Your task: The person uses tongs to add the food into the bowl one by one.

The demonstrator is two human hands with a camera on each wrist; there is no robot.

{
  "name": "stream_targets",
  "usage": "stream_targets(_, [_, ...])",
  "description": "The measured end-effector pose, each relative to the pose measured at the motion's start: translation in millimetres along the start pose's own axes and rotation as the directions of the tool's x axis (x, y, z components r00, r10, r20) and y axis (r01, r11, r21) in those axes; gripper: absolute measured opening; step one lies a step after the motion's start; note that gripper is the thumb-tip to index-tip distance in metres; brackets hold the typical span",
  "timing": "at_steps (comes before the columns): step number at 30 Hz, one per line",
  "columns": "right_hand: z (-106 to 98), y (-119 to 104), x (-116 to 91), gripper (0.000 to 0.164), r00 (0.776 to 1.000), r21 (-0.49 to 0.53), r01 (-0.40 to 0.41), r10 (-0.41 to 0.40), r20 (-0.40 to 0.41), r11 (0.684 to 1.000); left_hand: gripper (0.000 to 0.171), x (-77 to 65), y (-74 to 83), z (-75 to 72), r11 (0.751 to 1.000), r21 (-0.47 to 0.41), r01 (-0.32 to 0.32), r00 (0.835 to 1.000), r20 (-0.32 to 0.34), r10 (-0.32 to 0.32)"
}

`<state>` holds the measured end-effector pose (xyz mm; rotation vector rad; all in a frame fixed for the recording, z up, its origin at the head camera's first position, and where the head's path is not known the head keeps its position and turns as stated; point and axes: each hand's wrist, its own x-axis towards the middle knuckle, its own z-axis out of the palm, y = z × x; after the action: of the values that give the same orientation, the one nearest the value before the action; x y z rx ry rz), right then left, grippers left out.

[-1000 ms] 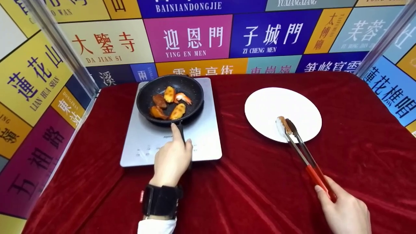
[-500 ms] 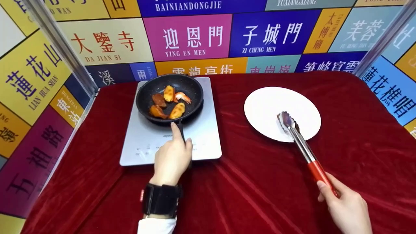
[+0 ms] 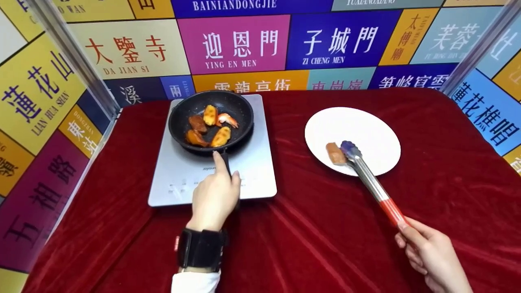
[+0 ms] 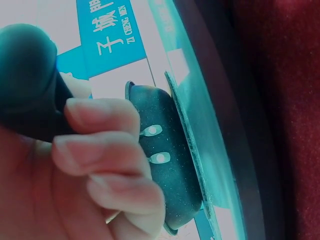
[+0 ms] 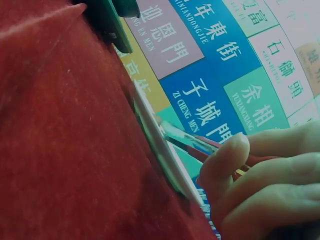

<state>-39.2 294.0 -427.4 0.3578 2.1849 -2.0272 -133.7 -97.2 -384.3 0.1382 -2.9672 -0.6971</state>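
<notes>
My left hand (image 3: 215,199) grips the black handle (image 3: 226,162) of a frying pan (image 3: 240,132), its index finger stretched along the top. In the left wrist view the other fingers (image 4: 100,152) curl round that handle. Inside the pan lie yellow browned pieces (image 3: 222,136), brown pieces (image 3: 197,123) and a shrimp (image 3: 228,119). My right hand (image 3: 431,248) holds red-handled tongs (image 3: 372,183), whose tips are over a white plate (image 3: 366,122). A brown piece of meat (image 3: 335,153) lies on the plate just left of the tips; whether they still touch it I cannot tell.
The pan stands on a silver induction cooker (image 3: 256,179) at the left. Dark red velvet cloth (image 3: 301,236) covers the table. Panels with printed lettering (image 3: 240,44) close off the back and sides, with metal posts (image 3: 83,61) at the corners.
The tongs have rotated and their tips have shifted slightly left. The brown meat, earlier between the tips, now lies to their left on the plate. My left hand keeps its grip.
</notes>
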Motion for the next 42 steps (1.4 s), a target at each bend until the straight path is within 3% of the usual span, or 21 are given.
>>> stream_targets(5, [-1, -5, 6, 0.042, 0.998, -0.009, 0.014, -0.014, 0.067, 1.0, 0.069, 0.4, 0.3, -2.0, 1.0, -0.003, 0.002, 1.0, -0.001, -0.002])
stream_targets(13, [3, -17, 15, 0.042, 0.999, -0.235, 0.019, -0.011, 0.038, 0.972, 0.069, 0.8, 0.1, -0.4, 1.0, -0.009, 0.002, 1.0, 0.011, -0.002])
stream_targets(18, [4, -20, 18, 0.045, 1.0, -0.305, 0.013, -0.005, 0.027, 0.952, 0.069, 0.6, -0.1, 0.3, 1.0, -0.002, 0.005, 1.0, 0.015, -0.005])
stream_targets(21, [7, -22, 19, 0.05, 1.0, -0.377, 0.031, -0.028, 0.013, 0.926, 0.069, 0.7, 0.0, 0.1, 1.0, 0.0, 0.006, 1.0, 0.015, -0.006])
stream_targets(24, [11, -25, 21, 0.053, 0.997, -0.506, 0.067, -0.081, -0.007, 0.86, 0.069, 1.1, -0.1, 0.1, 1.0, 0.0, 0.007, 1.0, 0.02, -0.007])
stream_targets(29, [22, -25, 22, 0.05, 0.967, -0.751, 0.157, -0.255, -0.015, 0.641, 0.069, 1.6, -0.5, 0.7, 1.0, 0.007, 0.013, 1.0, 0.028, -0.013])
stream_targets(31, [25, -24, 22, 0.048, 0.954, -0.785, 0.172, -0.298, -0.018, 0.595, 0.069, 1.9, -0.6, 1.0, 1.0, 0.007, 0.013, 1.0, 0.027, -0.013])
stream_targets(33, [27, -23, 23, 0.048, 0.953, -0.779, 0.173, -0.302, -0.023, 0.603, 0.069, 1.8, -0.8, 1.3, 1.0, 0.009, 0.015, 1.0, 0.023, -0.016])
stream_targets(39, [28, -21, 22, 0.048, 0.964, -0.717, 0.148, -0.261, -0.048, 0.681, 0.069, 1.5, -1.0, 1.8, 1.0, 0.007, 0.017, 1.0, 0.013, -0.017])
stream_targets(42, [28, -19, 23, 0.047, 0.975, -0.648, 0.137, -0.219, -0.047, 0.749, 0.069, 1.7, -1.1, 1.2, 1.0, 0.003, 0.02, 1.0, 0.011, -0.02])
